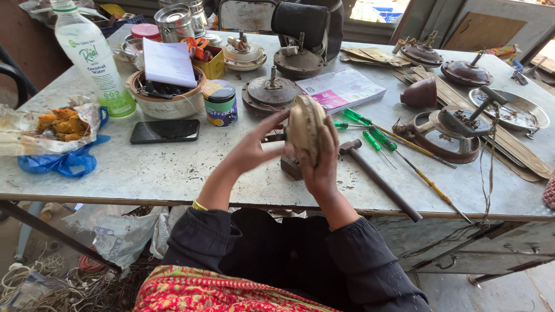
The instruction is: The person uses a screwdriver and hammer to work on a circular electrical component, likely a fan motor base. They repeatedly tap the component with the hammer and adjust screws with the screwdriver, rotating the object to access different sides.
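Both my hands hold a round, beige metal motor housing (305,128) on edge above the front of the grey metal table (173,173). My right hand (321,167) grips it from below and behind, fingers wrapped over its rim. My left hand (252,147) presses against its left face with fingers spread. A small dark block (290,168) lies on the table just beneath the housing. A hammer (378,179) lies right of my right hand.
Green-handled screwdrivers (370,136), several fan motor parts (269,91), a black phone (165,131), a small jar (220,103), a bowl of tools (167,95), a plastic bottle (92,55), a food bag (55,124) and a booklet (341,88) crowd the table. Wire lies on the floor at left.
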